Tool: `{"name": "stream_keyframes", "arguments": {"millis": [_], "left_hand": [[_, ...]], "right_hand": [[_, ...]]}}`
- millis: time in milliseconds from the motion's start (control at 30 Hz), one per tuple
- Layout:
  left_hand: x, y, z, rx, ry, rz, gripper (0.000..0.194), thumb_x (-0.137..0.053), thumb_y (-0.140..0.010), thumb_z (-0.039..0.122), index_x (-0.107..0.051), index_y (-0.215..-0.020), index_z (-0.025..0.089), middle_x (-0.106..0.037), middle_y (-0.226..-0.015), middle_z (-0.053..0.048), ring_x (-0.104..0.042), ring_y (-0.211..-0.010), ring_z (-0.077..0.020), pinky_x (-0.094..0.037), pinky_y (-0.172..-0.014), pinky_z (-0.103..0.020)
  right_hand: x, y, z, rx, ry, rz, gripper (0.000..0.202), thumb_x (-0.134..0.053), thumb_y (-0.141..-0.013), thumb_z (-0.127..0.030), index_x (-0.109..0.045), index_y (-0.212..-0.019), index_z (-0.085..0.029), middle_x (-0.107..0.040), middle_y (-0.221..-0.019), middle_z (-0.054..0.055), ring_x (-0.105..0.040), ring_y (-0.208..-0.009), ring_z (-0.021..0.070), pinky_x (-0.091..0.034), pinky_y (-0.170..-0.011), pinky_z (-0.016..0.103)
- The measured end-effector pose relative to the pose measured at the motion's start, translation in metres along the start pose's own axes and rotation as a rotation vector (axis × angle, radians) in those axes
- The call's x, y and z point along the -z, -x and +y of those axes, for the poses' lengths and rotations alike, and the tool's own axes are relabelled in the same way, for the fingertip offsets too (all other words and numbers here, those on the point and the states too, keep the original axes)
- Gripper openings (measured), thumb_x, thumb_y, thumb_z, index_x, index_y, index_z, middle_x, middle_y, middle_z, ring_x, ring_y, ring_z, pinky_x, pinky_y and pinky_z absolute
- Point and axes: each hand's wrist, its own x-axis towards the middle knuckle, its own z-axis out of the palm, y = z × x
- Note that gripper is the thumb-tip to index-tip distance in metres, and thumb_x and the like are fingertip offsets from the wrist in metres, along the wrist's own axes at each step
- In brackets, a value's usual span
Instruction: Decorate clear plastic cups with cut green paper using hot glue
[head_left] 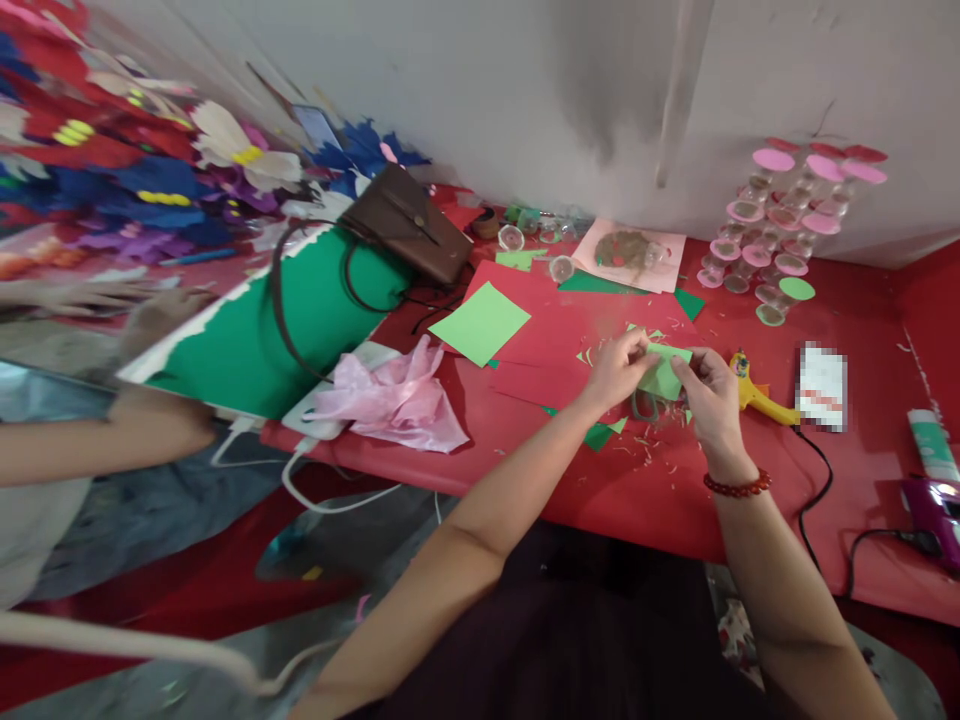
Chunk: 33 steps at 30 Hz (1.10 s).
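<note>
A small piece of light green paper (663,376) is held up between my two hands over the red table. My left hand (619,368) pinches its left edge. On the other side, my right hand (711,392) grips the right edge with thumb and fingers; a red bead bracelet circles that wrist. Green scissors handles (645,405) show partly beneath the paper, among thin paper scraps. A larger light green sheet (482,323) lies to the left on red paper (559,315). Right of my hands rests a yellow hot glue gun (761,392).
Stacked clear cups with pink discs (757,225) stand at the back right. A brown bag (409,225) sits on a green board (300,310), near a pink plastic bag (390,395) and white cables. At far left, another person's arm (105,440) rests near colourful paper flowers (150,170).
</note>
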Motion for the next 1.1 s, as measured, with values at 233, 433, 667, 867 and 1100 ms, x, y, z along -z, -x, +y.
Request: {"name": "stream_keyframes", "arguments": {"millis": [233,433,667,867,1100], "left_hand": [[0.0,0.001,-0.001,0.017,0.135,-0.013,0.013,-0.072,-0.084,0.024,-0.061,-0.079,0.019,-0.052,-0.064,0.005,-0.046,-0.06,-0.0102,-0.036,-0.063,-0.027],[0.001,0.003,0.002,0.006,0.217,0.002,0.026,-0.078,-0.08,0.041,-0.065,-0.08,0.019,-0.047,-0.061,0.006,-0.042,-0.058,-0.0094,-0.034,-0.06,-0.026],[0.001,0.005,0.007,0.041,0.246,-0.031,0.041,-0.077,-0.08,0.057,-0.059,-0.077,0.02,-0.047,-0.062,0.005,-0.042,-0.058,-0.0096,-0.035,-0.057,-0.026],[0.001,0.006,0.005,-0.041,0.119,-0.013,0.04,-0.076,-0.082,0.054,-0.059,-0.073,0.019,-0.051,-0.062,0.004,-0.045,-0.059,-0.0095,-0.037,-0.059,-0.026],[0.002,0.007,0.005,0.019,0.151,-0.024,0.033,-0.078,-0.08,0.05,-0.071,-0.083,0.018,-0.058,-0.067,0.001,-0.05,-0.064,-0.0119,-0.04,-0.06,-0.027]], "right_hand": [[-0.001,0.001,-0.004,-0.022,-0.074,0.051,0.029,-0.081,-0.073,-0.041,-0.06,-0.07,-0.022,-0.048,-0.06,-0.007,-0.037,-0.053,0.008,-0.032,-0.05,0.025],[-0.003,0.005,-0.013,-0.008,-0.055,0.08,0.032,-0.081,-0.075,-0.049,-0.064,-0.077,-0.022,-0.054,-0.064,-0.005,-0.044,-0.055,0.0091,-0.037,-0.05,0.024],[-0.004,0.01,-0.016,0.013,-0.052,0.091,0.03,-0.079,-0.079,-0.048,-0.065,-0.076,-0.022,-0.054,-0.061,-0.005,-0.043,-0.052,0.0091,-0.035,-0.047,0.024],[-0.006,0.01,-0.017,-0.012,-0.077,0.015,0.03,-0.08,-0.077,-0.048,-0.065,-0.077,-0.023,-0.054,-0.061,-0.006,-0.042,-0.05,0.0085,-0.034,-0.045,0.024],[-0.005,0.012,-0.018,-0.003,-0.086,-0.05,0.027,-0.08,-0.078,-0.047,-0.071,-0.082,-0.022,-0.059,-0.062,-0.004,-0.043,-0.049,0.0088,-0.035,-0.045,0.025]]}}
